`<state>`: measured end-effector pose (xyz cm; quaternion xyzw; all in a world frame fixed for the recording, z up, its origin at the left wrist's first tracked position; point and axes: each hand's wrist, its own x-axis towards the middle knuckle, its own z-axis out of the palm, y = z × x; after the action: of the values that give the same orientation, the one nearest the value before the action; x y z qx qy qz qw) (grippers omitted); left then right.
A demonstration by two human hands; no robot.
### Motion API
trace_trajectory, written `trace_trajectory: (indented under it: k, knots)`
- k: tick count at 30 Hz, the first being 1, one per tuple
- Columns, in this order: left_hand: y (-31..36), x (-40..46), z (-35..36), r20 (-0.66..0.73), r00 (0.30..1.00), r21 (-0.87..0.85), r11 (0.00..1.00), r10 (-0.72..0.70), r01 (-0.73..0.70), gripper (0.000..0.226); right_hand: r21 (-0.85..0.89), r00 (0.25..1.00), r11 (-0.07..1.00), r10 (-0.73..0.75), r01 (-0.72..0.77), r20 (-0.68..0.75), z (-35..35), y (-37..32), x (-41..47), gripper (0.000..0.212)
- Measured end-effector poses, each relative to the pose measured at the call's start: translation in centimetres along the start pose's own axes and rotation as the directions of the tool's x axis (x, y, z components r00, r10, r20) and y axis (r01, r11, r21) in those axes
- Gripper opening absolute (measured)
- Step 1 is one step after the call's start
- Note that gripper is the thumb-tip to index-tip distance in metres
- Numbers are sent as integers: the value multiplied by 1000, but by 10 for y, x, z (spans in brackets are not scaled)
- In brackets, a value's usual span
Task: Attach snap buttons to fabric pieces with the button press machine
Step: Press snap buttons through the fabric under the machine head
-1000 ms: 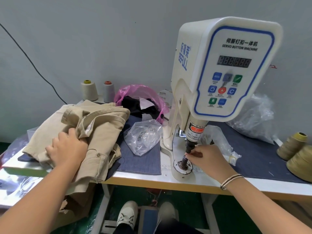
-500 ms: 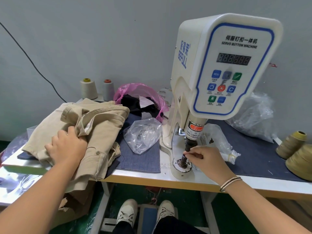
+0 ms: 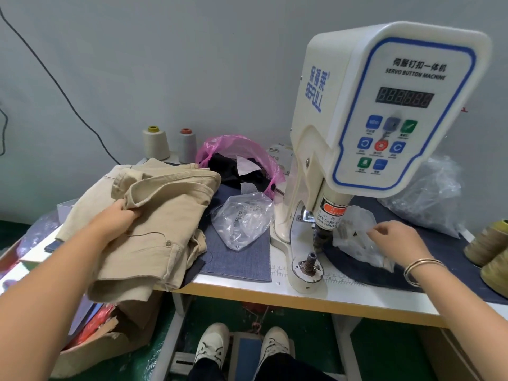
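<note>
four thread cones [image 3: 156, 143], three clear bags [image 3: 242, 224]

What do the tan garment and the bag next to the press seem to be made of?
Tan garment: likely woven cotton twill, matte, soft folds and stitched seams. Clear bag: thin plastic film, glossy and crinkled, see-through to small metallic pieces inside.

I see the right hand [image 3: 395, 240] is off the lower die [image 3: 310, 261] now. It was pinching at the post under the punch; it's moved right and sits over the clear plastic bag [image 3: 354, 232] beside the machine [image 3: 384, 111], fingers loosely curled at the bag's top, can't tell if it grips anything. Die post stands exposed. Left hand [image 3: 118, 215] shifted from resting flat on the beige garment [image 3: 154, 215] to gripping a fold at its upper edge, fabric bunched and lifted there.
</note>
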<state>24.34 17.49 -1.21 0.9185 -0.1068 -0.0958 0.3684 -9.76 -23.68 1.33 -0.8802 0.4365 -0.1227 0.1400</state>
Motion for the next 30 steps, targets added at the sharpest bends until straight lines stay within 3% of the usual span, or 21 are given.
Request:
trace_trajectory:
  k: [2,5,6,8,10,11,12,13,14,16,18,19,20,22,24,27,30]
  knots:
    - [0,-7,-12,98,994,-245,967,-43,66,28,-121,995,992,31,-20,90,8,2,6,24]
    - [-6,-18,-29,284,942,-386,878,-178,282,36,-293,996,955,-64,46,-55,19,1,12,25]
    - [-10,-19,-34,349,923,-444,839,-160,313,42,-267,988,962,-93,56,-126,21,0,13,23]
    - [-13,-23,-40,387,920,-604,738,-59,301,44,14,980,1000,8,-5,-200,21,-3,16,17]
    - [-8,-31,-37,265,964,-680,713,19,172,44,212,977,974,115,-76,-178,22,1,19,9]
    - [-6,-37,-34,130,991,-622,782,42,48,47,182,982,981,99,-69,-159,22,4,19,7]
    - [-6,-41,-33,-43,996,-437,895,75,-86,53,124,988,991,67,-49,-140,22,8,19,8]
    - [-6,-46,-33,-181,969,-159,968,167,-197,59,61,990,998,28,-20,-136,23,11,16,10]
    - [-8,-52,-34,-235,924,85,954,301,-289,60,-8,988,1000,-29,28,-151,23,13,14,14]
    - [-11,-64,-30,-93,854,318,828,511,-461,58,-214,946,955,-248,203,-207,26,16,12,19]
    - [-14,-70,-17,109,814,445,704,571,-553,51,-534,894,796,-422,284,-153,28,12,6,20]
    - [-14,-70,-10,135,815,503,669,564,-547,44,-662,890,689,-450,294,-74,30,6,5,21]
    - [-13,-68,-5,100,819,529,667,564,-524,37,-744,901,599,-434,294,7,31,1,3,23]
    - [-5,-69,1,-37,810,488,718,585,-497,22,-782,929,555,-361,284,81,33,-7,2,25]
    - [4,-71,6,-156,766,432,740,623,-515,11,-765,941,586,-330,266,74,32,-12,3,24]
    - [23,-77,22,-284,696,329,749,659,-575,12,-683,968,695,-241,225,73,35,-15,3,21]
    - [39,-85,47,-277,677,288,731,682,-618,17,-662,975,745,79,82,210,30,-39,17,32]
